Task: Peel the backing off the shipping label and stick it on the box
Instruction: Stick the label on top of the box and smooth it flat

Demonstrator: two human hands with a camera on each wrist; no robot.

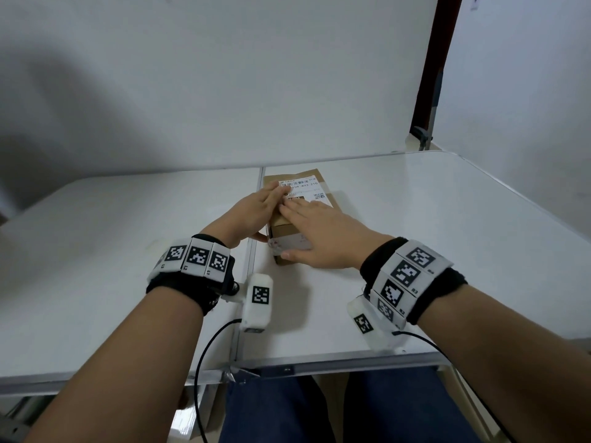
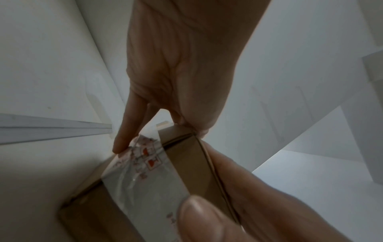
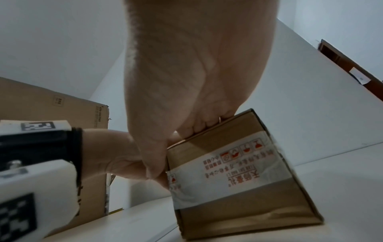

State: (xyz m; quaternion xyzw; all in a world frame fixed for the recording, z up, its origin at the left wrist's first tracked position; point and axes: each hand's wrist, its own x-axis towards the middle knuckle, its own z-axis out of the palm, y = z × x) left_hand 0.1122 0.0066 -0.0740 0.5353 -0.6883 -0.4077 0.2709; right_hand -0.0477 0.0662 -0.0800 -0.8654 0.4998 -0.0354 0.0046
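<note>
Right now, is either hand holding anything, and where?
Nothing gripped: both the left hand and the right hand lie flat on the box top, pressing the label down.

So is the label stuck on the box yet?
Yes: the label lies flat on the box top, both hands pressing it.

The box (image 1: 289,223) is plain brown cardboard, crossed by a band of white tape (image 3: 225,172) printed with red symbols and characters. The label (image 1: 303,187) on top is white with black barcodes and digits. Both wristbands (image 1: 412,276) are black, carrying white tiles with black square patterns, above a white table (image 1: 447,235).
</note>
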